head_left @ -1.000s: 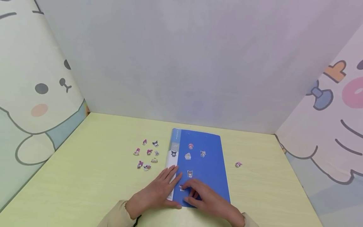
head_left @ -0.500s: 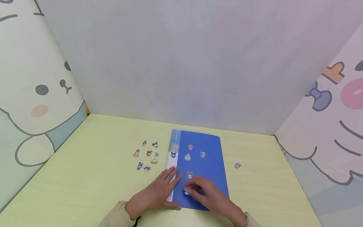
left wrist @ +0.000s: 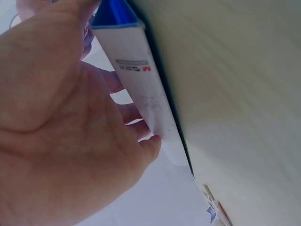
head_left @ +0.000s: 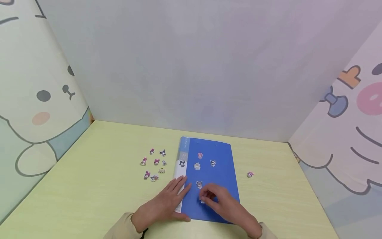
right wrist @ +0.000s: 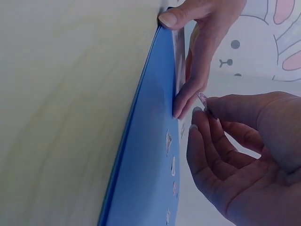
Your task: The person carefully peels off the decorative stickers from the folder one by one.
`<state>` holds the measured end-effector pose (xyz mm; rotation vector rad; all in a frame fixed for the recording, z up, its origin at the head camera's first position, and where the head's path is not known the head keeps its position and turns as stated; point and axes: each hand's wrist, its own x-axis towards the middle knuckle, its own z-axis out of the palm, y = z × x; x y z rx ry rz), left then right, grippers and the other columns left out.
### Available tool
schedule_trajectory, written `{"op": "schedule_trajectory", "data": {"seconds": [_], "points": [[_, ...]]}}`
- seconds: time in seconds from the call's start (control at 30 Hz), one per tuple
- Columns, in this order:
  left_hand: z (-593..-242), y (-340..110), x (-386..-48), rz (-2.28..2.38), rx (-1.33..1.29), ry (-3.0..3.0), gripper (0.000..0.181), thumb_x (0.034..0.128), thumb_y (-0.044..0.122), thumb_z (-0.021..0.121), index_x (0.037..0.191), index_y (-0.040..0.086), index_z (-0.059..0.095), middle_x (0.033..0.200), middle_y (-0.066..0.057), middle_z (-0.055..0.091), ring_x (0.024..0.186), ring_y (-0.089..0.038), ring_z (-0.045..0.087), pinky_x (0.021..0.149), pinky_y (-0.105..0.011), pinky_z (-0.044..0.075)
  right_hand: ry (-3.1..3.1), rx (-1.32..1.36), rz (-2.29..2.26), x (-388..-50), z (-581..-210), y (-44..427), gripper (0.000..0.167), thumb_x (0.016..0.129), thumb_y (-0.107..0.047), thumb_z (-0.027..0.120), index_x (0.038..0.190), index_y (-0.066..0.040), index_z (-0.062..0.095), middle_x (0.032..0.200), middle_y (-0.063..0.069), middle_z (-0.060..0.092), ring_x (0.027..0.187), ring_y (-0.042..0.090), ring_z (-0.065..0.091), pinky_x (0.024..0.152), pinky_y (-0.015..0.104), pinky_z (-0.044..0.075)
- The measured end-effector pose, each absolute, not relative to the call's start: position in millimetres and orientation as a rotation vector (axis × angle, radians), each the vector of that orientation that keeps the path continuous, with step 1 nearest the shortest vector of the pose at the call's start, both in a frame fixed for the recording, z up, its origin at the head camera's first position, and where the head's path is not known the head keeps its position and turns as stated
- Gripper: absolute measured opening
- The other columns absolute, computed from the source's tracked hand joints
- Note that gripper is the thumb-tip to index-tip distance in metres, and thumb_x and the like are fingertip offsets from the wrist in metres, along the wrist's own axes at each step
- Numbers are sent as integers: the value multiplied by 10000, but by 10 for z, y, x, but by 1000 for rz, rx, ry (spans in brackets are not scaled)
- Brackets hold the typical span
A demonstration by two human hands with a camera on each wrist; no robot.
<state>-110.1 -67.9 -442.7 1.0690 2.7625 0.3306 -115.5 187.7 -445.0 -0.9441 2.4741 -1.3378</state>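
Note:
A blue folder (head_left: 221, 176) with a white label down its spine (left wrist: 141, 84) lies on the table. My left hand (head_left: 165, 202) rests over the spine edge with fingers extended, the thumb at the folder's near edge. Above the lower part of the cover, my right hand (head_left: 222, 202) pinches a small cartoon sticker (right wrist: 203, 100) between thumb and fingertips, mostly covered by them in the head view. On the cover lie several other stickers, among them a cat-eared one (head_left: 199, 184) just beyond the right hand, a white one (head_left: 197, 166) and a pink one (head_left: 200, 155).
Left of the folder, several loose cartoon stickers (head_left: 156, 162) are scattered on the pale yellow table (head_left: 98, 179). A single pink sticker (head_left: 250, 174) lies to its right. A grey-white wall panel (head_left: 191, 73) stands along the table's back edge.
My right hand first touched the sticker on the cover's lower left, then pinched it and lifted it off, moving slightly right. My left hand stays in place.

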Motion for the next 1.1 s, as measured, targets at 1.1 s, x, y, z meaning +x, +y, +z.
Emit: {"op": "schedule_trajectory", "data": {"seconds": [1.1], "points": [[-4441, -677, -1106, 338, 1075, 2778, 1010, 846, 723, 673, 1559, 55, 421, 1645, -182, 308, 1514, -333, 300, 1209, -474, 283, 2752, -682, -1075, -1435, -4349, 2298, 138, 927, -23, 742, 942, -122, 647, 878, -43, 666, 776, 52, 596, 714, 249, 551]]}}
